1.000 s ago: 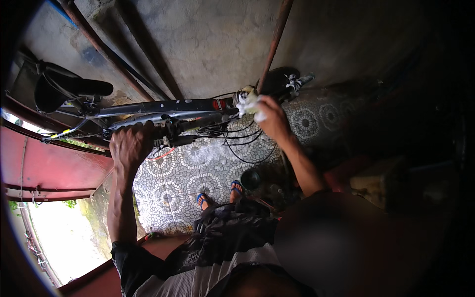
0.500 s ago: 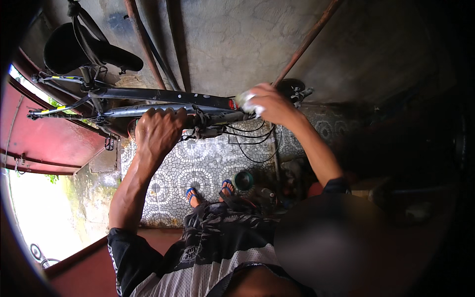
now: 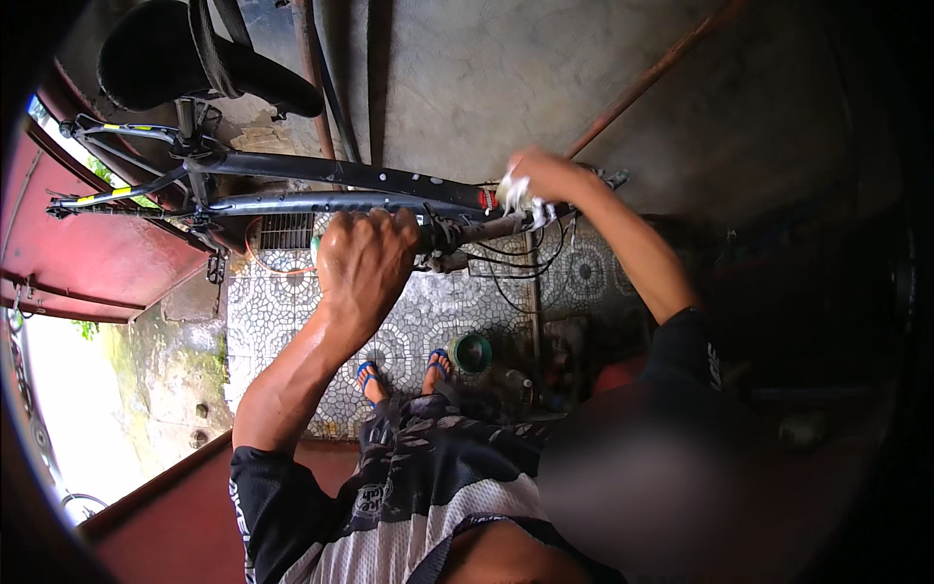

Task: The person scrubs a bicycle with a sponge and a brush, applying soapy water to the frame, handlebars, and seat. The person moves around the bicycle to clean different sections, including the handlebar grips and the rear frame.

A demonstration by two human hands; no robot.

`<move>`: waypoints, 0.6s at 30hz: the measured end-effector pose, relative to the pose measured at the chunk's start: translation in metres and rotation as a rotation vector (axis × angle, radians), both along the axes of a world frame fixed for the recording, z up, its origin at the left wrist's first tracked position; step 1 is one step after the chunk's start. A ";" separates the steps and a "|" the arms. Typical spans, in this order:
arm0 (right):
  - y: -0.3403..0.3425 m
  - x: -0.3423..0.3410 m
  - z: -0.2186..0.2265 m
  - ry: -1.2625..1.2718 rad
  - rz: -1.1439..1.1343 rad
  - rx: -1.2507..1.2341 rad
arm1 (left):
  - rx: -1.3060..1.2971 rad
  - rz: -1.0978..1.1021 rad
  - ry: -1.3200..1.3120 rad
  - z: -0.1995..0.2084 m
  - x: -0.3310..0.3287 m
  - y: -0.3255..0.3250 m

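A dark bicycle frame [image 3: 311, 173] hangs crosswise before me, with drops and foam flecks on its tubes. My left hand [image 3: 365, 255] is closed in a fist around the near end of the handlebar [image 3: 477, 234]. At the front of the frame, my right hand [image 3: 553, 177] presses a pale sponge [image 3: 505, 195] against the area by the head tube. White foam [image 3: 530, 206] covers its fingers and the sponge, so the sponge shows only in part. Black cables [image 3: 530, 268] loop below the handlebar.
The black saddle [image 3: 156, 58] hangs by a strap [image 3: 209, 49] at upper left. A wooden pole [image 3: 652, 88] leans on the grey wall [image 3: 486, 88]. On the patterned tile floor [image 3: 282, 341], a green bucket [image 3: 473, 352] stands beside my sandalled feet. A red gate [image 3: 97, 243] lies left.
My right hand has moved slightly right and up with the foamy sponge. My left hand, still around the handlebar, appears farther right as the view and frame have shifted.
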State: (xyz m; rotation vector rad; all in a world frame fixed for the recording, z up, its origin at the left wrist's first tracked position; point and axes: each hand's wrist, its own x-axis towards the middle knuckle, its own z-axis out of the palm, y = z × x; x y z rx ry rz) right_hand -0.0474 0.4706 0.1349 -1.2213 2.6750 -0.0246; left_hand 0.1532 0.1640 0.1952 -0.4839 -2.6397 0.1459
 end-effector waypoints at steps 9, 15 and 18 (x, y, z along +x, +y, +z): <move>0.025 0.012 0.020 0.709 -0.210 0.014 | -0.037 -0.063 0.211 -0.015 0.026 0.010; 0.045 0.031 0.021 0.113 -0.385 -0.129 | -0.038 0.020 0.130 -0.028 0.051 0.022; 0.054 0.041 0.013 0.145 -0.108 -0.078 | -0.020 0.057 -0.007 -0.027 0.063 0.026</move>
